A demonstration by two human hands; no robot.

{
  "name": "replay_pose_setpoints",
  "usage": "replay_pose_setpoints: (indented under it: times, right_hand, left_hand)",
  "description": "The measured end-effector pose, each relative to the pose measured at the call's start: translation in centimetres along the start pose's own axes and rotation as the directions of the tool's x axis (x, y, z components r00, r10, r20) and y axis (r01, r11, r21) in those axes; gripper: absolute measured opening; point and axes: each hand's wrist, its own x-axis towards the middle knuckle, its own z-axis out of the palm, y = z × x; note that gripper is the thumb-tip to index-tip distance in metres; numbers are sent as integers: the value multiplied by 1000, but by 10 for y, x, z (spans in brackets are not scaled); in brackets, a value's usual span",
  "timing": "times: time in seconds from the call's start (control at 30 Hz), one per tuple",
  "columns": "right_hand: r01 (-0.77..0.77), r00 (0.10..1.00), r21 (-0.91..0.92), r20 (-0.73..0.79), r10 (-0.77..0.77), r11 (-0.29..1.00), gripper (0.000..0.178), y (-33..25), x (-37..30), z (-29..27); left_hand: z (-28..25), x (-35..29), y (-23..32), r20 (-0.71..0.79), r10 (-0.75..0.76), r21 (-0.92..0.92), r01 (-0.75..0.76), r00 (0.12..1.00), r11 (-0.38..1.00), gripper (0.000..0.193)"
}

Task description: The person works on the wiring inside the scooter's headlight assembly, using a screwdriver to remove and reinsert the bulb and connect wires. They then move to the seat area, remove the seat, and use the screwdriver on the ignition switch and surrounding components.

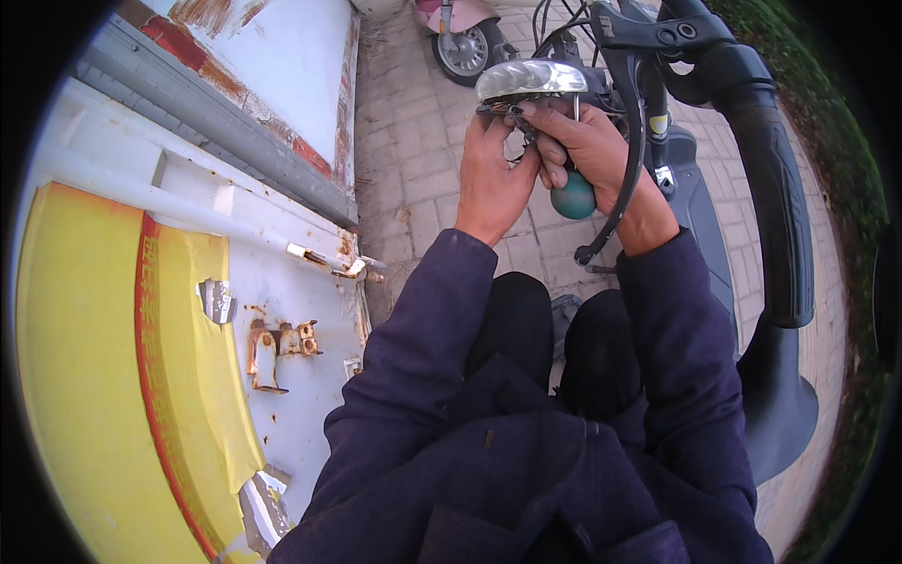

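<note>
Both hands are close together behind a clear headlight at the front of a dark scooter. My left hand is closed, with its fingertips pinching dark wires along the headlight's near edge. My right hand is also closed. Its thumb and forefinger reach the same wires, while a screwdriver with a round green handle sits in its grip. A thin metal shaft shows above that hand, beside the headlight. The fingers partly cover the wires, so their ends cannot be made out.
The scooter's handlebar grip and a hanging black cable are close on the right. At left stands a white metal panel with rusty brackets and torn yellow sheeting. A pink scooter is parked ahead on the paving.
</note>
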Motion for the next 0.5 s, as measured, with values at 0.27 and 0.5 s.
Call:
replay_pose_setpoints:
  times: [0.27,0.5]
  right_hand:
    - [105,962,-496,-169,-214,862,25,-15,-35,-2]
    - [201,791,-557,-393,-469,806,31,-20,8,-56]
  left_hand:
    - [-1,23,-14,224,-437,-277,486,871,829,29]
    - [-12,32,-22,49,-444,-442,418,895,794,35]
